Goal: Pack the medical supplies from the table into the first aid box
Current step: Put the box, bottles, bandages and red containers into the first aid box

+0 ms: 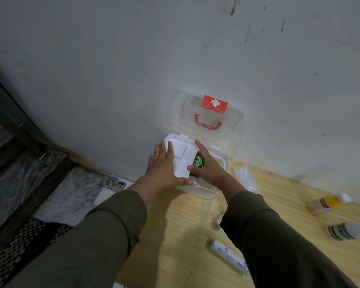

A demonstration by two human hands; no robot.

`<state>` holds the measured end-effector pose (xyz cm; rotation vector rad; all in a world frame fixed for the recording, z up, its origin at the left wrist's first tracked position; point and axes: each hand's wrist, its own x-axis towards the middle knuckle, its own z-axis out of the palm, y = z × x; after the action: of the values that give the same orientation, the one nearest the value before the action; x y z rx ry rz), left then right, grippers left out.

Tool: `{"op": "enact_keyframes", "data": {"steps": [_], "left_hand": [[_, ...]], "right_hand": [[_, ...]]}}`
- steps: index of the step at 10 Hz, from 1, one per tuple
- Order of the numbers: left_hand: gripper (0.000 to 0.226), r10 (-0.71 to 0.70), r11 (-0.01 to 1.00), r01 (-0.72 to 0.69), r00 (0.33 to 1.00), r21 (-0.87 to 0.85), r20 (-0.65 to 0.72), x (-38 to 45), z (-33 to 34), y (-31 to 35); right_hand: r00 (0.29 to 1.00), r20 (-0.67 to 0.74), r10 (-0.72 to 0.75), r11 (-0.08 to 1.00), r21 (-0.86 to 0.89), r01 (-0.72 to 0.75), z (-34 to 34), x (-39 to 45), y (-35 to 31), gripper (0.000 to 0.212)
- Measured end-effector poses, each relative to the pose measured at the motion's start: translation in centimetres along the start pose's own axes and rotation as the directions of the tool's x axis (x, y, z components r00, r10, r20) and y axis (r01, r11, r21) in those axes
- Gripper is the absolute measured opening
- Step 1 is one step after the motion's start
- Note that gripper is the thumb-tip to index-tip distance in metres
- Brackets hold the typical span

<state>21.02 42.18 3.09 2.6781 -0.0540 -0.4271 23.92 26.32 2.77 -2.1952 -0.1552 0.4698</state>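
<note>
First aid box (pixel 213 191): white plastic base at the wall end of the wooden table (pixel 181 231), clear lid (pixel 233 129) with red cross and red handle tipped back against the wall. Contents, as far as visible: a flat white packet (pixel 185 157), long axis running from the box's far edge toward its near edge, and directly to its right a round green-lidded tin (pixel 199 161). Left hand (pixel 164 167): fingers spread flat, palm down on the packet's left half and the box's left rim, gripping nothing. Right hand (pixel 208 166): fingers loosely curled over the tin, thumb against the packet's right edge; whether it actually pinches the tin cannot be told. Both hands sit level with the packet; pressing it down looks like the step in hand, and the tin beside it may crowd it. Still outside, right of the box: cotton swab pack (pixel 245 179) nearest, then yellow bottle (pixel 324 204), green-labelled bottle (pixel 347 231); nearer the person, a rolled bandage (pixel 229 255).
</note>
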Motion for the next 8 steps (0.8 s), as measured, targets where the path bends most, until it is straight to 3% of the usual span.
{"op": "enact_keyframes", "data": {"steps": [4, 8], "left_hand": [[0.133, -0.007, 1.0, 0.007, 1.0, 0.012, 0.002, -0.1, 0.0, 0.0], [0.132, 0.009, 1.0, -0.01, 1.0, 0.017, 0.026, 0.1, -0.4, 0.5]], "right_hand": [[0.999, -0.032, 0.009, 0.999, 0.042, -0.008, -0.1, 0.2, 0.6, 0.085], [0.934, -0.354, -0.038, 0.983, -0.183, -0.029, -3.2, -2.6, 0.0, 0.068]]}}
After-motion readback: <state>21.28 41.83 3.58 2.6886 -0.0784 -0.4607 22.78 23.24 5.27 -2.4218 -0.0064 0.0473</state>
